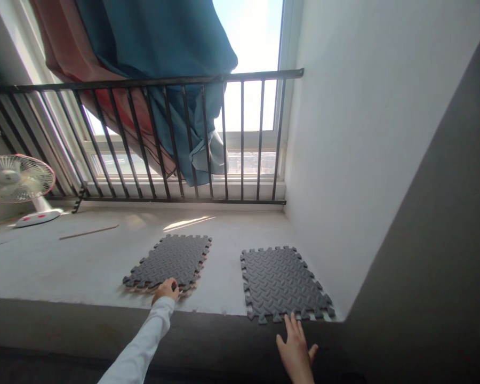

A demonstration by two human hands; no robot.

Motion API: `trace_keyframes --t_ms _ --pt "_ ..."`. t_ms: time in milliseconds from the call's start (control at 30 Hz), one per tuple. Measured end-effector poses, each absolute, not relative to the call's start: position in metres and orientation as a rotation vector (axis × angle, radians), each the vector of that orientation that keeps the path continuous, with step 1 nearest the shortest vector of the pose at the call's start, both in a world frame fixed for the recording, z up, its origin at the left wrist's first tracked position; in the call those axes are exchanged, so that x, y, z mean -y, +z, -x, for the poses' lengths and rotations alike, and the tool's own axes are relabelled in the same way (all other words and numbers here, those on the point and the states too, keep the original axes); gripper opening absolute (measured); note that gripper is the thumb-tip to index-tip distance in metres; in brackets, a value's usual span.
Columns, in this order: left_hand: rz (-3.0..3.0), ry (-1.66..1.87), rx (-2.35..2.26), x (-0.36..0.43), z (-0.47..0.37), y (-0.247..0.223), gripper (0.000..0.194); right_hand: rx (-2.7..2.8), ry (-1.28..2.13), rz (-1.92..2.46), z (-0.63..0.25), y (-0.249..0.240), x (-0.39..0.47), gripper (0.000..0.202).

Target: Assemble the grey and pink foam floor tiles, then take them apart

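Two dark grey interlocking foam mats with a raised tread pattern lie on the white window ledge. My left hand [167, 291] is closed on the near edge of the left foam mat [172, 258]; beneath that mat, reddish-brown edges of other pieces show. To the right, a single foam mat [282, 280] lies flat near the side wall, its front teeth reaching the ledge's edge. My right hand [296, 346] is at that front edge with fingers spread, holding nothing. Whether its fingertips touch the mat I cannot tell.
A black metal railing [144, 84] runs along the window behind the mats, with a teal and pink curtain [160, 42] hanging over it. A white fan [40, 213] stands at the far left. A thin stick [88, 232] lies on the ledge [64, 272].
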State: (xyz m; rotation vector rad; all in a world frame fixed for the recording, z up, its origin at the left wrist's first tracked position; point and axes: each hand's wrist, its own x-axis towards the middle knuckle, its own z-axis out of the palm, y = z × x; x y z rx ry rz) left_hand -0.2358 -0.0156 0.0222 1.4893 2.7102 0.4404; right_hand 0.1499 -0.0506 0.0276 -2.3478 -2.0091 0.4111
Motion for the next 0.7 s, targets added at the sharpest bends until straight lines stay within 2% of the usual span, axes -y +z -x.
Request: trace_keyframes --t_ms 700 --pt "-1.304 0.231 -2.717 0.0153 0.237 0.0265 0.015 1.98 0.509 2.325 -0.1521 0.0299 0.0517 0.052"
